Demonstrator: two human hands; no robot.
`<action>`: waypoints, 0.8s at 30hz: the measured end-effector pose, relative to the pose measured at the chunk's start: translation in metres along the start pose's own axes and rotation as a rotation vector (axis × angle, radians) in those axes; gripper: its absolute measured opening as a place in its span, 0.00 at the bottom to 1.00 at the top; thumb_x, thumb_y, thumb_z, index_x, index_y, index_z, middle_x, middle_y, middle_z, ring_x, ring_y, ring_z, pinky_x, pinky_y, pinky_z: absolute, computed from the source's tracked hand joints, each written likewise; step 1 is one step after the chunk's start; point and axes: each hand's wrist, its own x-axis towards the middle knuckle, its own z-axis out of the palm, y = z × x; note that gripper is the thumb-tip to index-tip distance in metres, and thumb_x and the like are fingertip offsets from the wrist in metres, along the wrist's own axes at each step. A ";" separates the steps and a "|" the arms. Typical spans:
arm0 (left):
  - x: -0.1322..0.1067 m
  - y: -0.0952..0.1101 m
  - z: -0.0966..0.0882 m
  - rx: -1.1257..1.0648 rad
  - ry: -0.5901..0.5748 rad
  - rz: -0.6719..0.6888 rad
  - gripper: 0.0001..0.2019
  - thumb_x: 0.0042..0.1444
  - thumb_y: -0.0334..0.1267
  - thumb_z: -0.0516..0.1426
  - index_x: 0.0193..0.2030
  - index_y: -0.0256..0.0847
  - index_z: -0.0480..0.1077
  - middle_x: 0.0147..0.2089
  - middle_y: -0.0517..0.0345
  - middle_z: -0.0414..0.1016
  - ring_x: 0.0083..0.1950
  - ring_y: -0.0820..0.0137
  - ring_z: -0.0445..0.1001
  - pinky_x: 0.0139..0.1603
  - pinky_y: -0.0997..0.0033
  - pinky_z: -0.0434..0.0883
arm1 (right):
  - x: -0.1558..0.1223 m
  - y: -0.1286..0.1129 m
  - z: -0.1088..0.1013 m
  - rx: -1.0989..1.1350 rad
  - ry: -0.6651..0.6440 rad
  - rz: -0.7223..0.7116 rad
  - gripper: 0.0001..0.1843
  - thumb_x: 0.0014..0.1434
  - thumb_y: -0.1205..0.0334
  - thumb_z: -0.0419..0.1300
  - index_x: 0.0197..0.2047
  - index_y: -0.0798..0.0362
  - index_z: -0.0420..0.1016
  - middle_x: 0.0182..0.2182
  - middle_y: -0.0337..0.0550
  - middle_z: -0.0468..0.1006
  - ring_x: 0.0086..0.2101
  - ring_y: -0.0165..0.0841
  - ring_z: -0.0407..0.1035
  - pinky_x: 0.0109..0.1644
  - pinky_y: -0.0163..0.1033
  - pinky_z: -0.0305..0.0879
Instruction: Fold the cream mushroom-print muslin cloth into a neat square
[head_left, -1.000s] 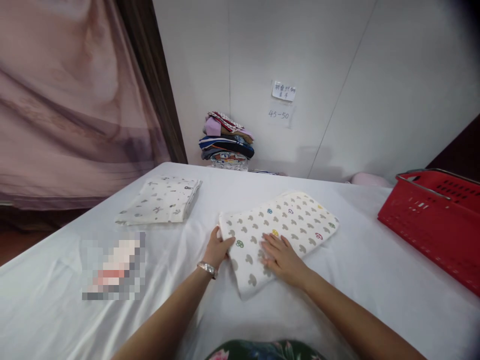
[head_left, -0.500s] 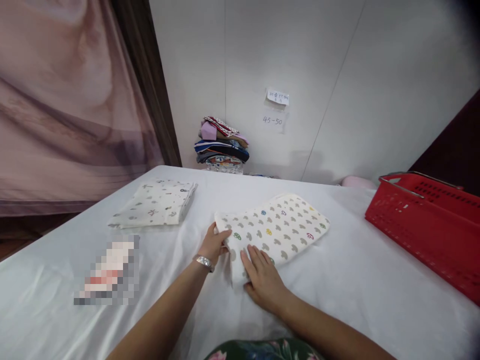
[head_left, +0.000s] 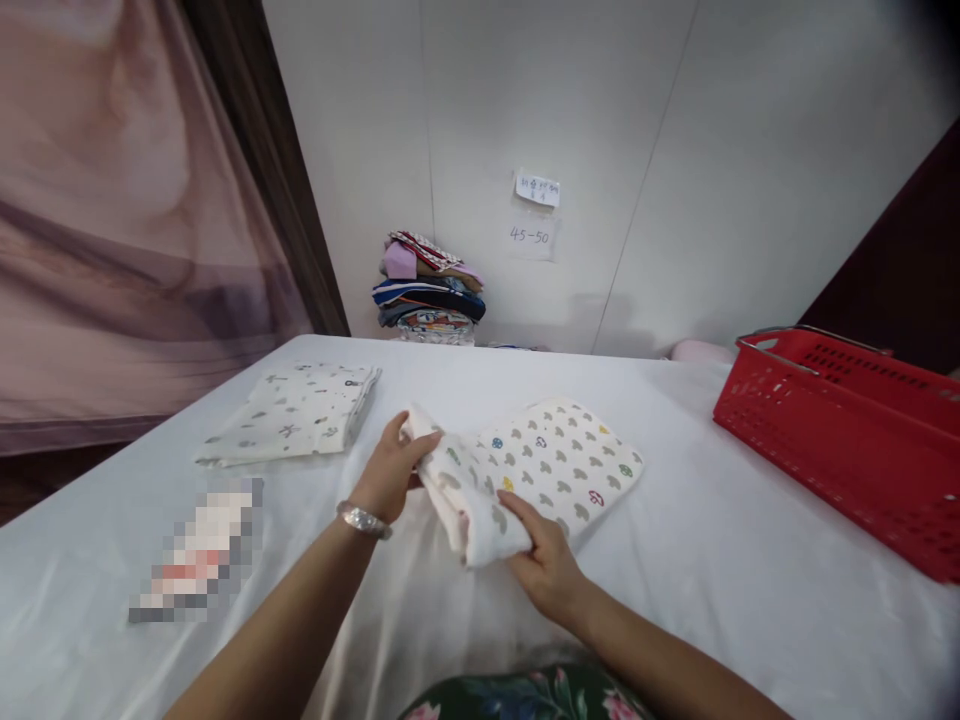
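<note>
A white cloth printed with grey mushroom shapes and a few coloured ones lies folded in layers in front of me. Its near end is lifted off the bed-like surface, while the far end rests flat. My left hand, with a silver bracelet at the wrist, pinches the cloth's left corner between thumb and fingers. At the near edge my right hand grips the cloth, thumb on top and the other fingers underneath, partly hidden. Further left lies a second folded white cloth with a small scattered print, touched by neither hand.
A white sheet covers the surface. On the right stands a red plastic basket with a metal handle. A blurred-out object lies at the left. Behind the far edge rises a stack of folded clothes against the wall; a pink curtain hangs left.
The cloth's near end has been raised and bent up from the sheet. My right hand has gone from lying flat on it to gripping its edge. The view has shifted slightly.
</note>
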 end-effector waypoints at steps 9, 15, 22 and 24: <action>0.035 0.053 0.157 0.137 -0.561 0.252 0.48 0.48 0.50 0.58 0.66 0.41 0.30 0.41 0.48 0.74 0.33 0.69 0.73 0.37 0.66 0.70 | -0.002 0.021 -0.058 0.857 0.624 0.438 0.24 0.51 0.60 0.60 0.52 0.52 0.66 0.46 0.44 0.74 0.45 0.40 0.69 0.48 0.48 0.67; 0.042 -0.032 0.175 0.664 -0.511 0.609 0.30 0.50 0.46 0.57 0.59 0.39 0.59 0.54 0.42 0.67 0.55 0.54 0.65 0.57 0.54 0.58 | -0.008 0.081 -0.103 0.981 0.558 0.783 0.19 0.51 0.60 0.60 0.47 0.52 0.68 0.48 0.44 0.73 0.47 0.39 0.68 0.45 0.42 0.70; 0.053 -0.086 0.137 0.811 -0.503 0.876 0.15 0.56 0.45 0.50 0.45 0.41 0.71 0.54 0.46 0.67 0.58 0.59 0.61 0.61 0.57 0.54 | -0.006 0.084 -0.106 1.038 0.529 0.798 0.21 0.55 0.52 0.57 0.51 0.49 0.65 0.52 0.41 0.70 0.50 0.38 0.65 0.44 0.41 0.71; 0.067 -0.080 0.135 0.862 -0.391 0.830 0.16 0.56 0.44 0.51 0.47 0.39 0.70 0.57 0.47 0.65 0.60 0.60 0.58 0.63 0.57 0.52 | -0.004 0.082 -0.106 1.003 0.524 0.802 0.22 0.55 0.50 0.56 0.51 0.49 0.66 0.52 0.41 0.70 0.50 0.39 0.65 0.44 0.42 0.72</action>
